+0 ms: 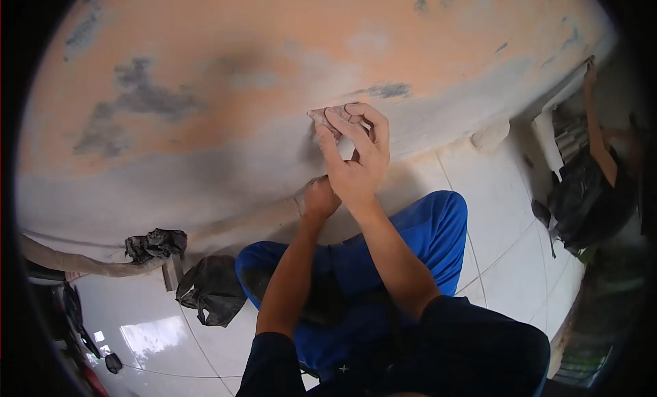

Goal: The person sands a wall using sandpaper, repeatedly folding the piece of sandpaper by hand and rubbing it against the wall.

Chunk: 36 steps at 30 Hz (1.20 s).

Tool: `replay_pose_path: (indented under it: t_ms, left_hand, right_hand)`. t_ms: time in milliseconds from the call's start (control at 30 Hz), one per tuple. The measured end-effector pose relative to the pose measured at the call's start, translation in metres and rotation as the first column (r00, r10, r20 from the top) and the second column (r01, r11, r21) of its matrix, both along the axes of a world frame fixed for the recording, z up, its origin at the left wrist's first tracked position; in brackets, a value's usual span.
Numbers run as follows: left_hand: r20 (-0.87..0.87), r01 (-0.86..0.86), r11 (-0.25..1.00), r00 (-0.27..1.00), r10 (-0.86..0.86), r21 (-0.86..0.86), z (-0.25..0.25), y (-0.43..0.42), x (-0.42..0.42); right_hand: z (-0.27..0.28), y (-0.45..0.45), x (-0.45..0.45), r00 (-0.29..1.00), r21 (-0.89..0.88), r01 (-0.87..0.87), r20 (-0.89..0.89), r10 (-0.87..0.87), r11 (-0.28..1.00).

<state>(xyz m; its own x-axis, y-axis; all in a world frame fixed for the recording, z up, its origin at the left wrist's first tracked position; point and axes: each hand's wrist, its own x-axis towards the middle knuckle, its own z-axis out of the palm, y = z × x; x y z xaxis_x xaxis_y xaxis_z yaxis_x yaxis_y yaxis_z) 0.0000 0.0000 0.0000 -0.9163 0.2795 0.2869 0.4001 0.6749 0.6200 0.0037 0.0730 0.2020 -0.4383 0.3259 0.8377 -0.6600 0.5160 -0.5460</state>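
Observation:
A large curved panel (226, 144), patched in orange, grey and dark spots, fills the upper part of the view. My right hand (361, 147) pinches a worn, pinkish-brown piece of sandpaper (324, 118) and presses it to the panel's surface, just below a dark scuffed patch. Lower down, partly behind my right wrist, my left hand (320, 197) is closed at the panel's bottom edge. Its fingers are largely hidden, so what it grips cannot be made out.
Below me is a white tiled floor (503, 219). Crumpled black plastic (156, 244) and a black bag (213, 287) lie left of my blue-trousered legs (428, 236). At far right, another person's arm (599, 140) reaches up to the panel's edge, near more black plastic (588, 198).

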Motion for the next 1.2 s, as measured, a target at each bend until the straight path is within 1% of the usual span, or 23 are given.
replay_pose_path:
  t_ms: [67, 100, 167, 267, 367, 400, 500, 533, 567, 633, 667, 733, 833, 867, 967, 1067, 1133, 1167, 1200]
  left_hand:
    - [0.045, 0.014, 1.0, 0.999, -0.014, -0.008, 0.012, 0.004, 0.01]
    - [-0.017, 0.013, 0.997, 1.0, -0.014, -0.07, 0.022, -0.028, -0.022]
    - [0.027, 0.006, 1.0, 1.0, -0.007, 0.029, 0.02, -0.014, -0.007]
    - [-0.023, 0.038, 0.999, 0.999, -0.039, -0.036, 0.004, -0.004, -0.004]
    - [0.054, 0.018, 0.998, 0.998, -0.015, -0.061, 0.012, -0.003, -0.005]
    - [0.034, 0.02, 0.999, 0.999, -0.018, -0.048, 0.017, -0.006, -0.007]
    - [0.004, 0.025, 0.999, 1.0, -0.025, 0.044, 0.027, -0.007, -0.004]
    - [0.006, 0.041, 0.996, 0.999, -0.041, 0.084, 0.025, -0.008, -0.004]
    - [0.01, 0.061, 0.991, 0.998, -0.063, 0.119, 0.024, -0.01, -0.001]
    - [0.042, 0.034, 0.999, 0.999, -0.034, -0.006, 0.016, -0.008, -0.002]
    - [0.048, 0.019, 0.997, 0.999, -0.015, -0.069, 0.014, -0.01, -0.005]
    - [0.058, 0.023, 0.998, 0.998, -0.019, -0.061, 0.017, -0.013, -0.004]
    - [0.032, 0.037, 0.999, 0.999, -0.037, 0.02, 0.019, -0.008, -0.003]
    - [0.012, 0.046, 0.998, 0.999, -0.047, 0.053, 0.019, -0.007, -0.003]
    - [0.104, 0.005, 1.0, 0.995, -0.002, -0.026, 0.018, -0.01, -0.005]
    - [-0.016, 0.044, 0.998, 0.999, -0.043, 0.039, 0.019, -0.01, -0.002]
    - [0.023, 0.063, 0.996, 0.998, -0.065, 0.07, 0.016, -0.006, -0.003]
    - [0.025, 0.064, 0.997, 0.998, -0.066, 0.045, 0.016, -0.009, -0.007]
    - [0.026, 0.066, 0.998, 0.997, -0.067, 0.02, 0.017, -0.012, -0.011]
  right_hand:
    - [0.008, 0.002, 0.006, 0.998, 0.005, -0.055, 0.035, 0.055, 0.998]
    - [0.006, -0.005, -0.015, 0.999, -0.192, -0.036, -0.023, 0.032, 0.981]
    - [0.006, 0.019, -0.01, 0.999, -0.364, 0.016, 0.046, 0.001, 0.931]
    - [0.008, 0.005, 0.001, 0.998, -0.05, 0.04, 0.045, -0.038, 0.998]
    - [0.013, 0.012, 0.002, 0.996, -0.022, -0.073, 0.047, 0.074, 0.997]
    - [0.013, 0.018, -0.002, 0.996, -0.154, -0.026, 0.076, 0.038, 0.988]
    - [0.008, -0.004, -0.002, 0.995, -0.326, -0.019, 0.088, 0.05, 0.945]
    - [0.012, -0.01, 0.003, 0.996, -0.135, -0.018, 0.089, 0.03, 0.991]
    - [0.012, -0.008, 0.005, 0.994, -0.116, -0.042, 0.098, 0.053, 0.992]
    - [0.013, -0.001, 0.006, 0.99, -0.085, -0.091, 0.101, 0.099, 0.992]
    - [0.014, 0.003, 0.004, 0.994, -0.191, -0.046, 0.088, 0.064, 0.981]
    - [0.017, 0.01, -0.002, 0.997, -0.382, 0.029, 0.08, 0.002, 0.924]
    - [0.019, -0.004, 0.011, 0.988, -0.13, 0.005, 0.153, 0.016, 0.991]
    - [0.013, -0.001, 0.005, 0.998, -0.062, -0.047, 0.05, 0.05, 0.997]
    - [0.017, 0.015, 0.005, 0.99, -0.306, 0.036, 0.142, 0.008, 0.951]
    - [0.024, -0.004, 0.011, 0.994, -0.169, -0.005, 0.11, 0.024, 0.986]
    - [0.017, -0.004, 0.011, 0.992, -0.154, -0.084, 0.079, 0.097, 0.984]
    - [0.015, -0.005, 0.009, 0.989, -0.152, -0.125, 0.053, 0.135, 0.98]
    - [0.016, -0.004, 0.006, 0.994, -0.235, -0.069, 0.064, 0.087, 0.97]
